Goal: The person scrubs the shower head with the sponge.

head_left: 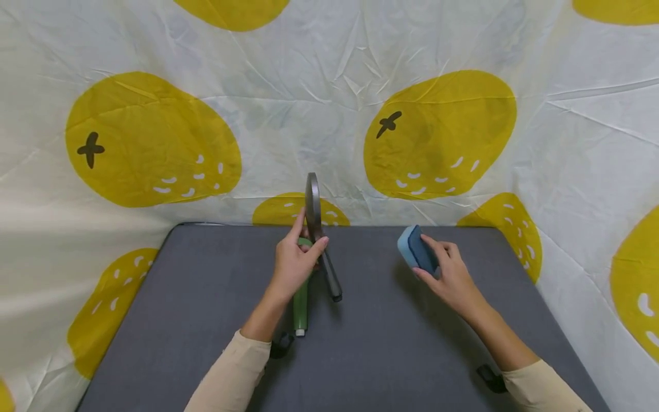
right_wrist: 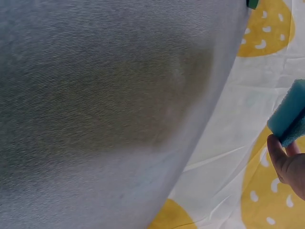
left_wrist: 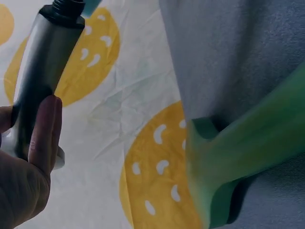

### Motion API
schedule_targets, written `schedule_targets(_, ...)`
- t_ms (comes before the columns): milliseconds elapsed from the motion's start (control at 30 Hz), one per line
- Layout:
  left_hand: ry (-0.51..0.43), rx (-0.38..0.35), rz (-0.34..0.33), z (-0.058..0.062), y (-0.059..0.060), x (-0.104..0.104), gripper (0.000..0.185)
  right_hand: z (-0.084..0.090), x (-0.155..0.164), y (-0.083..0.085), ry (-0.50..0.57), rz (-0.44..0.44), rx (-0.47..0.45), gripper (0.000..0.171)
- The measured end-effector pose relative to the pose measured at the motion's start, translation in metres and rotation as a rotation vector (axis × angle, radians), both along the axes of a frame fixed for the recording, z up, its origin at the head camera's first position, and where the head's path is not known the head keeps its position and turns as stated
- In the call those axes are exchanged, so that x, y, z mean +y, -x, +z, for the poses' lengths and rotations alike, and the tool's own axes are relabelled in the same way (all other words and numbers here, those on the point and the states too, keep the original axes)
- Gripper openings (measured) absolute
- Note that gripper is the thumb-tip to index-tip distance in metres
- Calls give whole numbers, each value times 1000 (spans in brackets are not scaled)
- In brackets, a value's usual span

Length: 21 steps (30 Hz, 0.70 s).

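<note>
Hanging at the back, a white cloth (head_left: pixel 309 131) w/ big yellow fruit prints rises behind the dk grey counter (head_left: pixel 206 274), where a green T-headed thing (head_left: pixel 301 312) lies just under the L hand (head_left: pixel 294 264). That hand's fingers & thumb grip a dk disc-headed tool (head_left: pixel 314 214) nr the middle; the R hand (head_left: pixel 453 280), parted only to sponge width, pinches a blue sponge (head_left: pixel 421 252) above the counter's R side.

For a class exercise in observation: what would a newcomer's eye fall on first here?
Probably the big yellow fruit prints on the pale cloth around the gray table. Next, the two-tone blue sponge in the right hand and the gray long-handled object in the left hand, which partly hides a green tool.
</note>
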<state>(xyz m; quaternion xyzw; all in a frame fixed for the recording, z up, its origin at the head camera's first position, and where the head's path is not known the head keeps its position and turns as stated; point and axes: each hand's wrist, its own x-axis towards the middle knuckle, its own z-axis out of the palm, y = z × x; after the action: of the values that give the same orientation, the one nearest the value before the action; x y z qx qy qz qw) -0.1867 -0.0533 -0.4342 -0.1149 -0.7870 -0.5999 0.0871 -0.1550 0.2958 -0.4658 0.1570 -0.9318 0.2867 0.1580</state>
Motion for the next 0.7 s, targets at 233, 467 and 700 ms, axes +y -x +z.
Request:
schedule_targets(233, 329, 131, 122, -9, -1, 12, 83, -6, 6, -5, -21, 12, 33, 80)
schedule_targets(467, 523, 78, 153, -18, 2, 27, 83, -7, 10, -9, -36, 21, 35, 80)
schedule_targets(700, 645, -44, 112, -23, 8, 42, 86, -1, 15, -9, -43, 25, 37, 81)
